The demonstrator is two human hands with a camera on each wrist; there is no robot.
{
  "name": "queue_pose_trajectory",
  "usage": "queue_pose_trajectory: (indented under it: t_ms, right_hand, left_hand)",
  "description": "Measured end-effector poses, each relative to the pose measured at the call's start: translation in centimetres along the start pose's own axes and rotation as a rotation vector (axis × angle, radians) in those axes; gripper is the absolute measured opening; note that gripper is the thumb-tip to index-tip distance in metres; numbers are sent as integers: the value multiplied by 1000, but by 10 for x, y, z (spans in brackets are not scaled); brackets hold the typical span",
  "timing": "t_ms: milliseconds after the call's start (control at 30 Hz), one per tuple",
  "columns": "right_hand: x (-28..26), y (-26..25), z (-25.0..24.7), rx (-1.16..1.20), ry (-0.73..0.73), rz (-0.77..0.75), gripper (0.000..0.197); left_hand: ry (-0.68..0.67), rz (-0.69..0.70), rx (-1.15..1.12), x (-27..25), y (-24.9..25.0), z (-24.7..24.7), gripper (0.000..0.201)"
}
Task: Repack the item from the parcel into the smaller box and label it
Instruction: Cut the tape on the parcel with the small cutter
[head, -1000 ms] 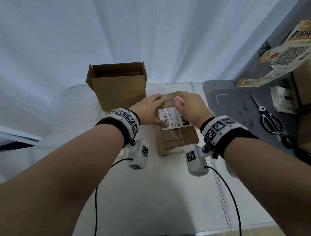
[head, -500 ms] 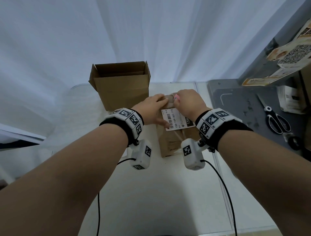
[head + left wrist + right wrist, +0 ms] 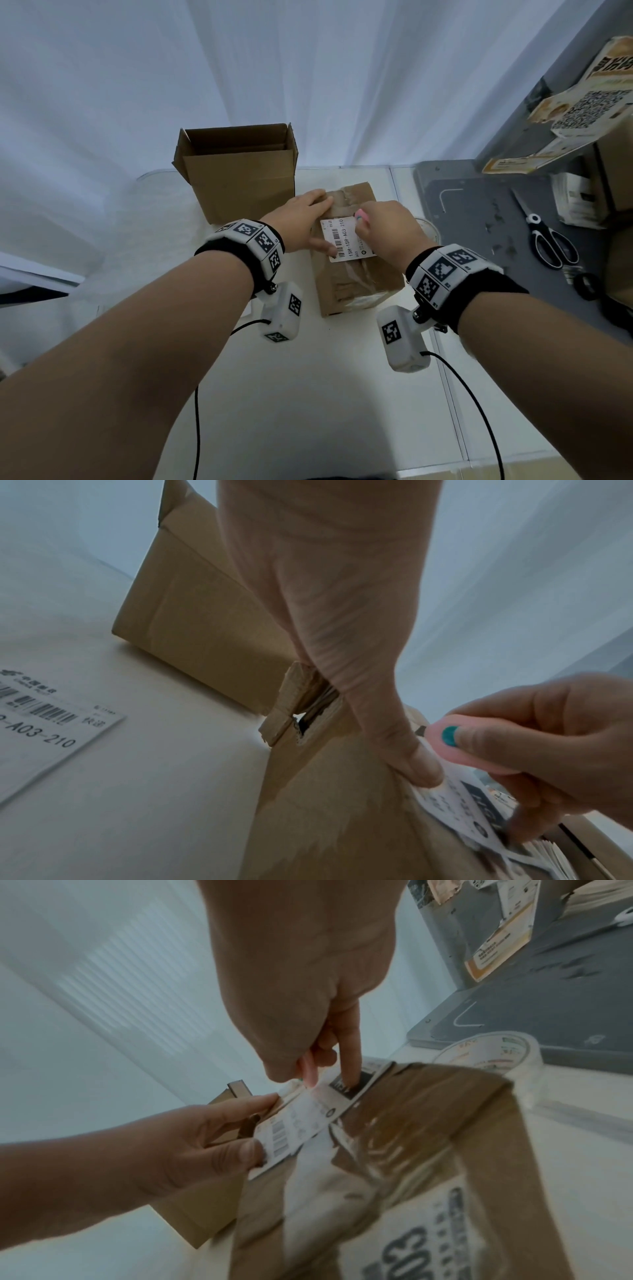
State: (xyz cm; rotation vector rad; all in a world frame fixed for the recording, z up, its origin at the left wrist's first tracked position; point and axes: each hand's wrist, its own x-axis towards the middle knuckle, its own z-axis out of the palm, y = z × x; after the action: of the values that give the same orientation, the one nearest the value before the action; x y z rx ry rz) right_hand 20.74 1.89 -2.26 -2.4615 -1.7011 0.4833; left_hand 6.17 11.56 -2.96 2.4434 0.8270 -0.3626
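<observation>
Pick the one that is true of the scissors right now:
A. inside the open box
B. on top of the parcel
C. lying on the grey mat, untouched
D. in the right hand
C: the scissors lie on the grey mat, apart from both hands, which are on the parcel.

Packing or parcel station, small workshop type. White worktop backed by a pale curtain. Open cardboard box and taped parcel bearing a barcode shipping label. Grey cutting mat with scissors, roll of packing tape, stacked printed cartons at right.
</observation>
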Motion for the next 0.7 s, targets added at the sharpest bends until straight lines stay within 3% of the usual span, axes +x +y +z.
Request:
queue_pose_trajectory:
  t_ms: [400,700]
  right_hand:
    - [-10,-1,-3,1,-77,-22,34]
    - [-26,0,-3,8,-111,-10,25]
  left_hand:
    - [-1,-16,45,-2,3,1,101]
    - [-4,-30,76,-2,4,2,100]
